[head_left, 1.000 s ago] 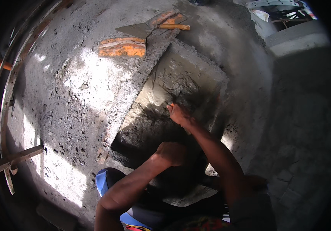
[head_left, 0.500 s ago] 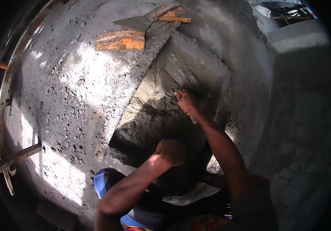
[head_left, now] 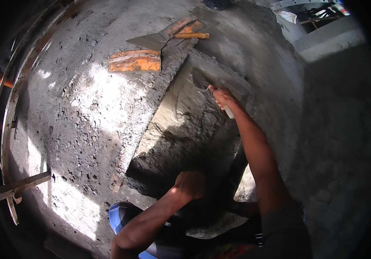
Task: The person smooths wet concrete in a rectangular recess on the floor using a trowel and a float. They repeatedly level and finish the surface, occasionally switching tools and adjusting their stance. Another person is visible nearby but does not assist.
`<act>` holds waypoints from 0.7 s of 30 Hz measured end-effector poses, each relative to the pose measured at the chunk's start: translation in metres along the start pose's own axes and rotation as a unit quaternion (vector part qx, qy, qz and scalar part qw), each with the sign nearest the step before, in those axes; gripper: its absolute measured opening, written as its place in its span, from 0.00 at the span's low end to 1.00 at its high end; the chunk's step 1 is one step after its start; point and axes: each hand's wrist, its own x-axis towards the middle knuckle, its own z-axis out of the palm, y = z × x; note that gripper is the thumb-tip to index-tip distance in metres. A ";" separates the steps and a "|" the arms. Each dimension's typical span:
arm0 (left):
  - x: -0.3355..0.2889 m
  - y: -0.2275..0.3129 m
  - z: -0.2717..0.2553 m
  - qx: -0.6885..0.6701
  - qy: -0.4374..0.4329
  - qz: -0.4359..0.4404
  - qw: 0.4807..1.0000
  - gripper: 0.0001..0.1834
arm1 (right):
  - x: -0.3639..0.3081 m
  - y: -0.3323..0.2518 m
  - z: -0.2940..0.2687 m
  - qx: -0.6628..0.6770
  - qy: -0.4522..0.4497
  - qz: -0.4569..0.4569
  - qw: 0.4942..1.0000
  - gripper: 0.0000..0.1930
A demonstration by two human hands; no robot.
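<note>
My right hand [head_left: 224, 99] grips the pale handle of a trowel [head_left: 200, 79]. Its pointed blade lies against wet mortar [head_left: 194, 118] near the far end of a shallow mortar box [head_left: 154, 113]. My left hand [head_left: 189, 184] is curled into a fist over the box's near, shaded end. Its fingertips are hidden, so anything within it cannot be made out. Beyond the box's far corner rests a second trowel [head_left: 150, 42] with a wooden handle. Two weathered orange-brown flat pieces [head_left: 135, 61] lie beside it, one on either side of its blade.
Rough, pitted concrete [head_left: 86, 112] with bright sun patches spreads to the left. Wooden slats [head_left: 10, 116] curve along the left rim, and a short timber [head_left: 22, 185] juts inward. A pale concrete ledge [head_left: 330, 39] stands at the far right. A dark round object [head_left: 216, 4] sits at the top.
My right hand has pushed the trowel away from me, toward the box's far end. My left fist stays over the near end. The whole view has shifted slightly.
</note>
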 end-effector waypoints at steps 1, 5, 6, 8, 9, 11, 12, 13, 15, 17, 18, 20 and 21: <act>-0.002 0.000 0.000 0.003 0.004 0.001 1.000 0.11 | 0.013 -0.007 0.008 -0.005 -0.020 0.013 1.000 0.34; -0.003 0.000 -0.002 0.008 -0.024 -0.005 1.000 0.11 | 0.016 0.008 0.060 0.013 -0.034 -0.015 0.999 0.32; -0.001 0.000 -0.003 0.007 -0.017 0.002 1.000 0.11 | 0.010 0.016 0.069 -0.004 -0.023 -0.024 0.999 0.31; 0.004 -0.004 -0.006 0.013 -0.009 0.005 1.000 0.11 | -0.012 0.037 0.079 -0.061 -0.028 -0.039 0.997 0.31; 0.007 -0.006 -0.007 0.012 0.003 0.010 1.000 0.11 | -0.026 0.048 0.083 -0.099 -0.036 -0.064 0.992 0.31; 0.015 -0.010 -0.011 0.045 -0.031 -0.007 0.998 0.12 | -0.056 0.069 0.084 -0.187 -0.036 -0.129 0.973 0.31; 0.018 -0.012 -0.011 0.066 -0.040 -0.021 0.997 0.12 | -0.067 0.075 0.080 -0.204 0.004 -0.197 0.959 0.31; 0.019 -0.011 -0.011 0.060 -0.038 -0.009 0.997 0.13 | -0.072 0.078 0.068 -0.226 -0.001 -0.214 0.950 0.30; 0.021 -0.007 -0.007 0.055 -0.030 -0.001 0.998 0.13 | -0.074 0.073 0.046 -0.228 -0.017 -0.182 0.956 0.30; 0.020 0.001 0.000 0.046 -0.043 0.009 0.998 0.13 | -0.058 0.053 0.023 -0.216 0.086 -0.203 0.951 0.31; 0.018 0.005 0.002 0.041 -0.057 0.011 0.997 0.13 | -0.043 0.036 0.011 -0.233 0.054 -0.144 0.960 0.32; 0.015 0.009 0.002 0.030 -0.040 0.017 0.999 0.12 | -0.017 0.006 0.008 -0.195 0.054 -0.142 0.969 0.35; 0.013 0.009 0.000 0.022 -0.037 0.019 0.999 0.12 | -0.009 -0.003 0.017 -0.181 0.062 -0.126 0.973 0.35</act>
